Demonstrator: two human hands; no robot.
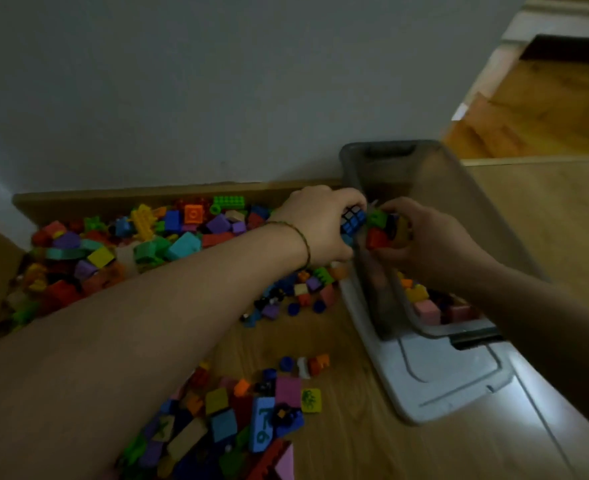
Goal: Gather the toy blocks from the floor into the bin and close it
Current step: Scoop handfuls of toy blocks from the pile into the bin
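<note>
Far to your left, the main heap of toy blocks (140,244) lies on the wooden floor (348,441) against the wall (182,81), stretching toward the middle. A smaller scatter of blocks (237,414) sits near your left elbow, at the bottom of the view.

Moving right, your left hand (317,226) is cupped closed around a blue-faced puzzle cube (352,220), just short of the bin's near wall. Touching it, or nearly so, your right hand (424,237) is curled around a clutch of blocks, a green block (376,218) and a red block (378,239) showing. This hand is already above the bin's opening, so it is the nearer one for the drop; the left must cross the rim.

The dark translucent bin (466,202) stands right of both heaps. Its long axis runs from the wall end, where a handle cut-out (388,150) shows, toward you and to the right. Its mouth faces up, and a few blocks (428,306) lie in its near end. The pale lid (435,382) lies flat on the floor beneath and in front of the bin, on the same line.

The coming move looks like a release straight down from the right hand, then a short rightward reach from the left. Most blocks remain on the floor.
</note>
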